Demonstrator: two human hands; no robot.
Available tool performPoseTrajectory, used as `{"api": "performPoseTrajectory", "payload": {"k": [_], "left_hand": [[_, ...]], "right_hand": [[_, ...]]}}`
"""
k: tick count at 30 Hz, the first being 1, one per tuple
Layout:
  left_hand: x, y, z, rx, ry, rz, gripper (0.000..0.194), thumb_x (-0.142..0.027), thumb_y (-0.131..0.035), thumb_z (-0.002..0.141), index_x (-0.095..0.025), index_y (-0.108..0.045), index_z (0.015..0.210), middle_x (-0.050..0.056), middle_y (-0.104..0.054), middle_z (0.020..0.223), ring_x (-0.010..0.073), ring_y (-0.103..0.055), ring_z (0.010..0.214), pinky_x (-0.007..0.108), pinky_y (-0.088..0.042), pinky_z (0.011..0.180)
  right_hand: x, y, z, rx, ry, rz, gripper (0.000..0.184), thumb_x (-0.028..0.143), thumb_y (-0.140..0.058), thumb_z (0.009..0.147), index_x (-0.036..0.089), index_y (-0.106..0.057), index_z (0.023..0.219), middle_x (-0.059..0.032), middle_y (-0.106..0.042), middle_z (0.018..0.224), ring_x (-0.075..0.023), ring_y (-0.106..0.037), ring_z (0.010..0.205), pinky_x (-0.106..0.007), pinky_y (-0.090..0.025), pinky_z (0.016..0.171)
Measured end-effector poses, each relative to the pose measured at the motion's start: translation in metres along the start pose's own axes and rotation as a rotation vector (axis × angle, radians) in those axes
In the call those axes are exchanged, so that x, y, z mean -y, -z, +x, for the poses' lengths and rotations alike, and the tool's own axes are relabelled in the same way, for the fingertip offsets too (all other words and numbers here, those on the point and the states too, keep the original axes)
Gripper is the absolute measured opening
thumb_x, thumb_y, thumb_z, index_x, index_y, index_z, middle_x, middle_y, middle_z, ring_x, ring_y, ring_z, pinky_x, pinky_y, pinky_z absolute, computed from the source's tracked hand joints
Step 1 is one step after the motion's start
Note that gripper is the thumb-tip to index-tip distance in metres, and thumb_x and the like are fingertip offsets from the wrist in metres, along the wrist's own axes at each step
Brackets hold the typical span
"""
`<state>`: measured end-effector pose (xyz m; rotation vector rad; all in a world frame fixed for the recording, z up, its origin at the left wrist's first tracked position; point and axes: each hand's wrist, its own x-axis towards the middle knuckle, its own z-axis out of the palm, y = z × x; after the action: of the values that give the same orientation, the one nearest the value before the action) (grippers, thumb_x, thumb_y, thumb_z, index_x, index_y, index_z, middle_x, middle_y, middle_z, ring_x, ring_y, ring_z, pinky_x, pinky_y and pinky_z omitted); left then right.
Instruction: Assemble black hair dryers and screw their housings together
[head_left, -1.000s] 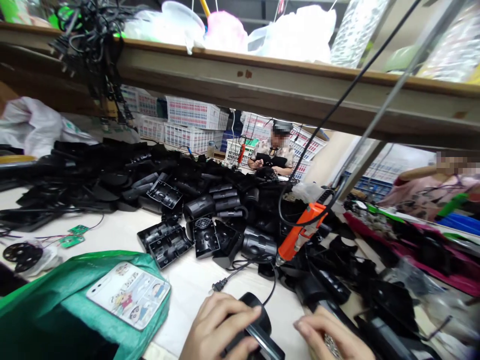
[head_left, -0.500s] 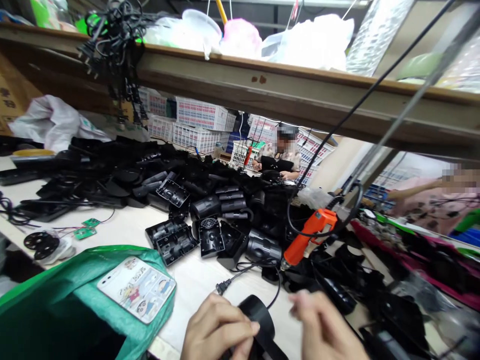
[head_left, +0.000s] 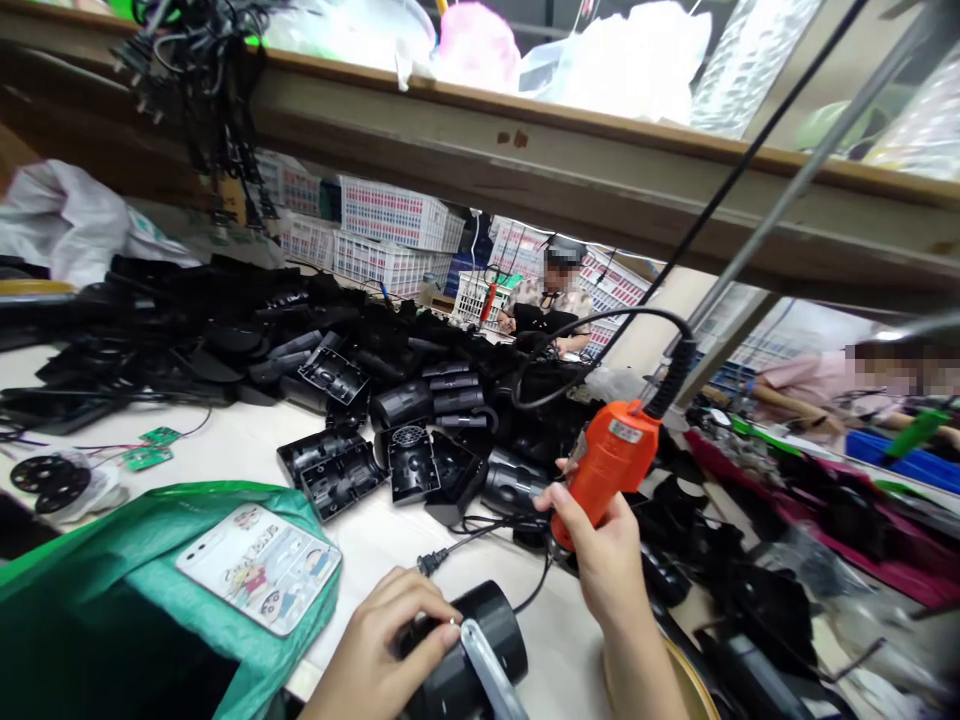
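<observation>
My left hand (head_left: 382,650) grips a black hair-dryer body (head_left: 472,655) with a grey strip along its side, at the near edge of the white table (head_left: 247,450). Its cord ends in a plug (head_left: 427,565) lying just beyond my fingers. My right hand (head_left: 604,555) is wrapped round an orange electric screwdriver (head_left: 607,460), raised above the table; the tool's black cable (head_left: 600,330) loops up and away to the upper right.
A big heap of black plastic shells (head_left: 337,370) covers the middle and left of the table. A green bag (head_left: 127,590) with a phone (head_left: 259,580) on it lies near left. Small circuit boards (head_left: 146,450) sit left. A wooden shelf (head_left: 525,170) runs overhead. Other people work beyond.
My right hand left the hair dryer, reached forward and took hold of the orange screwdriver, lifting it off the pile. My left hand kept its hold on the dryer body.
</observation>
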<state>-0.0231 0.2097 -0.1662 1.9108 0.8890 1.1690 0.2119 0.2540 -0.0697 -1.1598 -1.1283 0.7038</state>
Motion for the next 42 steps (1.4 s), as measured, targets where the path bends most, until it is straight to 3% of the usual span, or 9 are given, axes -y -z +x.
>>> {"api": "performPoseTrajectory", "payload": {"k": [4,10,14,19,26,34,37,39,42], "left_hand": [[0.001,0.001,0.0,0.003,0.035,-0.019,0.014,-0.029,-0.059,0.101,-0.024,-0.07,0.096,0.004,-0.069,0.095,0.0191,-0.066,0.094,0.03,-0.052,0.085],[-0.002,-0.002,-0.001,-0.007,-0.03,0.051,0.012,-0.026,-0.058,0.101,-0.022,-0.069,0.096,0.006,-0.07,0.094,0.0202,-0.066,0.093,0.031,-0.054,0.083],[-0.011,-0.005,0.0,-0.022,-0.064,0.071,0.012,-0.025,-0.059,0.1,-0.022,-0.07,0.096,0.006,-0.07,0.092,0.0206,-0.066,0.09,0.032,-0.055,0.081],[-0.015,-0.007,0.0,-0.04,-0.088,0.067,0.009,-0.023,-0.062,0.099,-0.023,-0.07,0.095,0.004,-0.07,0.09,0.0191,-0.067,0.088,0.03,-0.055,0.079],[-0.015,-0.005,-0.002,-0.009,-0.064,0.089,0.01,-0.024,-0.061,0.1,-0.023,-0.07,0.098,0.004,-0.069,0.094,0.0192,-0.067,0.091,0.031,-0.055,0.082],[-0.025,-0.003,0.002,-0.012,-0.178,0.174,0.015,-0.02,-0.056,0.102,-0.023,-0.07,0.103,0.004,-0.071,0.091,0.0187,-0.066,0.087,0.029,-0.055,0.077],[-0.026,-0.002,0.001,0.004,-0.188,0.221,0.018,-0.02,-0.054,0.102,-0.025,-0.069,0.112,0.005,-0.074,0.104,0.0208,-0.067,0.101,0.032,-0.058,0.087],[-0.024,-0.002,-0.002,0.029,-0.171,0.269,0.03,-0.03,-0.061,0.1,-0.027,-0.062,0.129,0.007,-0.072,0.124,0.0249,-0.065,0.119,0.038,-0.057,0.101],[-0.021,-0.005,-0.009,0.082,-0.14,0.32,0.073,-0.051,-0.076,0.086,-0.028,-0.048,0.149,0.01,-0.064,0.143,0.0312,-0.061,0.13,0.044,-0.054,0.108]], "right_hand": [[0.014,-0.021,-0.003,-0.092,0.108,-0.013,0.033,0.043,-0.079,0.082,0.017,-0.069,0.101,0.0027,-0.063,0.057,-0.0124,-0.057,0.049,-0.023,-0.047,0.05],[0.047,-0.033,-0.017,-0.369,0.276,0.354,0.016,0.02,-0.074,0.076,0.02,-0.063,0.088,0.0065,-0.058,0.054,-0.0111,-0.052,0.042,-0.022,-0.046,0.043],[0.059,-0.039,-0.037,-0.189,0.193,0.532,0.011,0.024,-0.067,0.078,0.022,-0.06,0.086,0.0081,-0.052,0.051,-0.0081,-0.044,0.038,-0.018,-0.043,0.039],[0.053,-0.056,-0.06,-0.022,0.135,0.611,0.007,0.024,-0.067,0.084,0.024,-0.062,0.089,0.0076,-0.054,0.053,-0.0079,-0.048,0.039,-0.017,-0.046,0.041],[0.051,-0.064,-0.068,-0.022,0.151,0.636,0.005,0.022,-0.065,0.087,0.025,-0.063,0.091,0.0072,-0.055,0.055,-0.0081,-0.048,0.04,-0.017,-0.047,0.042],[0.051,-0.063,-0.068,0.024,0.163,0.575,0.008,0.024,-0.067,0.087,0.025,-0.062,0.092,0.0078,-0.055,0.055,-0.0084,-0.047,0.038,-0.019,-0.043,0.041],[0.05,-0.061,-0.069,0.031,0.161,0.556,0.008,0.024,-0.067,0.088,0.025,-0.061,0.093,0.008,-0.054,0.055,-0.0088,-0.049,0.039,-0.019,-0.042,0.042],[0.048,-0.057,-0.069,0.045,0.168,0.537,0.008,0.025,-0.066,0.089,0.025,-0.061,0.095,0.0079,-0.054,0.056,-0.0091,-0.05,0.041,-0.019,-0.041,0.043],[0.046,-0.051,-0.068,0.06,0.162,0.492,0.008,0.026,-0.065,0.092,0.024,-0.06,0.098,0.007,-0.055,0.058,-0.0102,-0.051,0.043,-0.022,-0.043,0.045]]}}
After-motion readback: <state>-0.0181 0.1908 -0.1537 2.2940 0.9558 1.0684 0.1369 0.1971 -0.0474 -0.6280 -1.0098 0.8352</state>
